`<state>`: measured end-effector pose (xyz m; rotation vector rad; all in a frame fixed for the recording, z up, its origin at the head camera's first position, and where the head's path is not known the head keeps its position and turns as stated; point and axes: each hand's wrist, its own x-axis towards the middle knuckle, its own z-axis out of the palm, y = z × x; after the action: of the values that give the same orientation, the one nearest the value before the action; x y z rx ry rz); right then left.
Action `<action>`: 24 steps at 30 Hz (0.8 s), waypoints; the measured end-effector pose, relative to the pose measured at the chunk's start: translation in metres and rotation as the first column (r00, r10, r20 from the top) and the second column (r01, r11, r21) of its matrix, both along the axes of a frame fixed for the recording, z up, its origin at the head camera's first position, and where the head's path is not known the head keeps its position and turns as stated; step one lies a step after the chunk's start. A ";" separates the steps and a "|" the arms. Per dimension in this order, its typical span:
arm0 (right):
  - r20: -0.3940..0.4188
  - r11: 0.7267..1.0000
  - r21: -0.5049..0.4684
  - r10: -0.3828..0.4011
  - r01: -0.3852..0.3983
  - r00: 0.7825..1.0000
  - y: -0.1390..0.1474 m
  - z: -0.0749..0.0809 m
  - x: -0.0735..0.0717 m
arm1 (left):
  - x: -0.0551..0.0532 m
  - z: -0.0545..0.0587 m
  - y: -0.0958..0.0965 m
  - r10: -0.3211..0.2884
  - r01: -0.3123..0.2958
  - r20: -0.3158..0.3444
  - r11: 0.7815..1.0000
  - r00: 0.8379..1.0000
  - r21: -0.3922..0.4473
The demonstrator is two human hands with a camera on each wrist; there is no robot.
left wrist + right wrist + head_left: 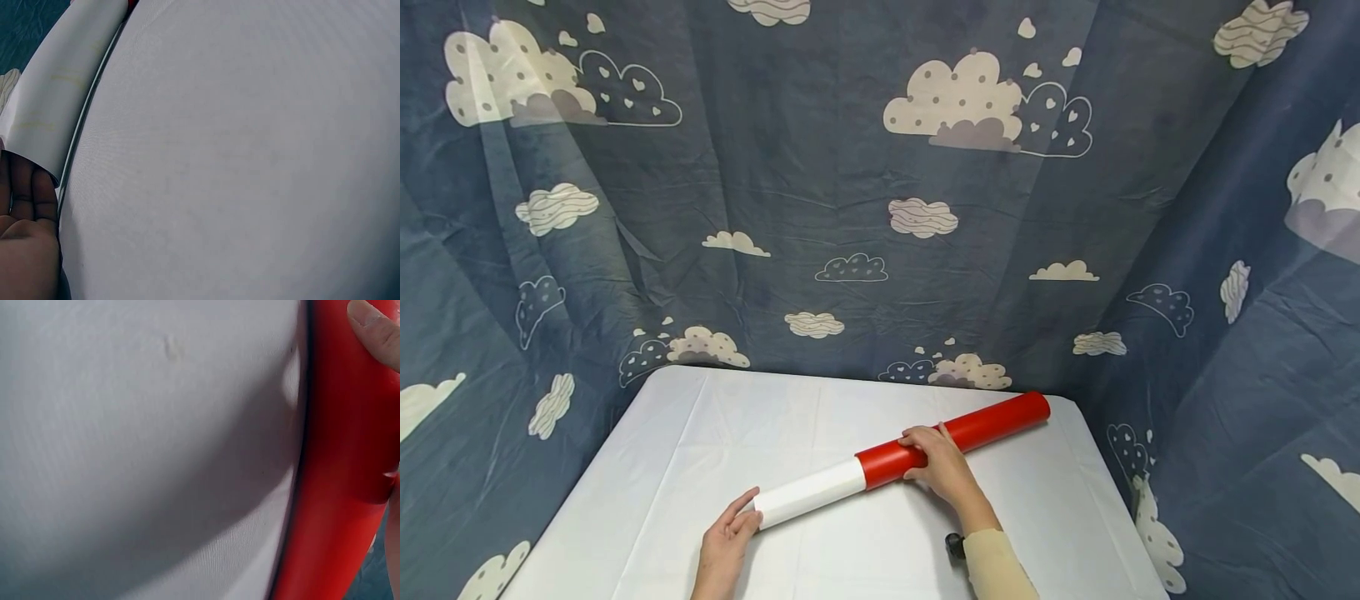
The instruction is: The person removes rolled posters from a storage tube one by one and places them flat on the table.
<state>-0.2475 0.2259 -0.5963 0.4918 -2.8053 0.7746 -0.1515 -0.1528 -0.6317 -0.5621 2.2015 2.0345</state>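
Cloud-printed blue curtains (790, 150) backed the white surface (775, 425), across which a red tube (1000, 422) slanted, a white tube (812, 496) continuing from its left end. One left hand (727, 537) pinched the white tube's outer end; the right hand's (943, 467) grip curled round the red tube.

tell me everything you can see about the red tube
The red tube is a long, smooth, glossy cylinder, perhaps plastic or coated paper. It lies slantwise over the white table, its far end toward the back right corner. Its near end meets the white tube, in line with it. The right hand grips it from above.
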 end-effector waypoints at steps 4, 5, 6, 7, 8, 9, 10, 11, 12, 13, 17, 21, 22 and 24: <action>0.005 1.000 0.002 -0.004 0.004 1.000 0.003 0.001 0.000 | 0.000 0.000 0.000 -0.007 0.007 -0.005 1.000 1.000 0.004; 0.009 1.000 0.003 -0.006 0.006 1.000 0.004 0.001 0.000 | 0.000 0.000 0.000 -0.006 0.006 -0.005 1.000 1.000 0.010; 0.013 1.000 0.003 -0.007 0.007 1.000 0.004 0.001 0.000 | 0.000 -0.001 -0.001 -0.006 0.006 -0.002 1.000 1.000 0.013; 0.015 1.000 0.000 -0.006 0.006 1.000 0.005 0.001 -0.001 | 0.000 -0.001 -0.001 -0.008 0.008 -0.003 1.000 1.000 0.016; 0.016 1.000 -0.004 -0.004 0.004 1.000 0.005 0.001 -0.001 | 0.000 -0.001 -0.001 -0.008 0.008 -0.005 1.000 1.000 0.020; 0.016 1.000 -0.006 -0.003 0.003 1.000 0.006 0.001 -0.001 | 0.000 -0.001 -0.001 -0.009 0.009 -0.004 1.000 1.000 0.020; 0.017 1.000 -0.009 -0.003 0.004 1.000 0.006 0.001 -0.001 | 0.000 -0.002 -0.001 -0.012 0.012 -0.005 1.000 1.000 0.021; 0.019 1.000 -0.013 -0.004 0.004 1.000 0.007 0.001 -0.002 | 0.000 -0.002 -0.001 -0.012 0.012 -0.006 1.000 1.000 0.019; 0.014 1.000 -0.015 -0.002 0.002 1.000 0.007 0.001 -0.002 | 0.000 -0.003 -0.001 -0.014 0.014 -0.007 1.000 1.000 0.018; 0.012 1.000 -0.016 0.000 0.000 1.000 0.008 0.001 -0.002 | 0.000 -0.003 0.000 -0.015 0.015 -0.010 1.000 1.000 0.017; 0.006 1.000 -0.002 -0.003 0.003 1.000 0.010 0.000 -0.003 | 0.000 -0.003 0.000 -0.014 0.014 -0.016 1.000 1.000 0.006; 0.024 1.000 -0.002 -0.022 0.023 0.999 0.013 0.001 -0.005 | 0.002 0.000 -0.001 -0.005 0.005 -0.017 1.000 1.000 0.004; 0.032 1.000 -0.006 -0.027 0.027 0.999 0.014 0.002 -0.006 | 0.002 0.000 -0.001 -0.003 0.003 -0.017 1.000 1.000 0.007; 0.046 0.999 -0.012 -0.034 0.034 0.998 0.017 0.002 -0.006 | 0.003 0.000 -0.001 -0.002 0.002 -0.016 1.000 1.000 0.011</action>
<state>-0.2538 0.2432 -0.5940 0.4285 -2.8411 0.8066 -0.1487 -0.1537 -0.6313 -0.5443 2.1974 2.0564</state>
